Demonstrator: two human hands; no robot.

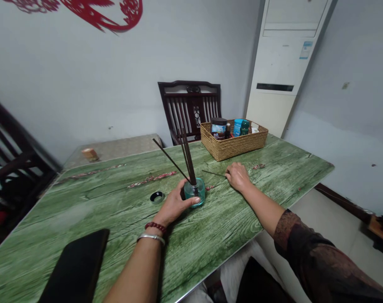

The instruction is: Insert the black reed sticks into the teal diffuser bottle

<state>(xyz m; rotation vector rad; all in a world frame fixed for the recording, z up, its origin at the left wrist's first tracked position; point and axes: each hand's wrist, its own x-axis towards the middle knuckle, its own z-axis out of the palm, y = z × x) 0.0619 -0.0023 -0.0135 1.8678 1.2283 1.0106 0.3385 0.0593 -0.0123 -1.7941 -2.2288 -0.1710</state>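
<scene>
My left hand (175, 206) wraps around a teal glass diffuser bottle (194, 192) standing on the table. Several dark reed sticks (187, 155) rise from its neck and fan upward, one leaning far to the left. My right hand (238, 176) rests on the tabletop, its fingers pinching a single thin dark reed stick (214, 173) that lies almost flat. A black ring-shaped cap (157, 197) sits just left of my left hand. A red bead bracelet (155, 227) and a silver bangle (151, 238) circle my left wrist.
The green wood-grain table (115, 227) holds a black tablet or phone (76, 267) at the near left. A wicker basket (233, 143) of bottles and jars stands at the far end. Behind are a dark wooden chair (189, 105) and a white floor-standing air conditioner (281, 63).
</scene>
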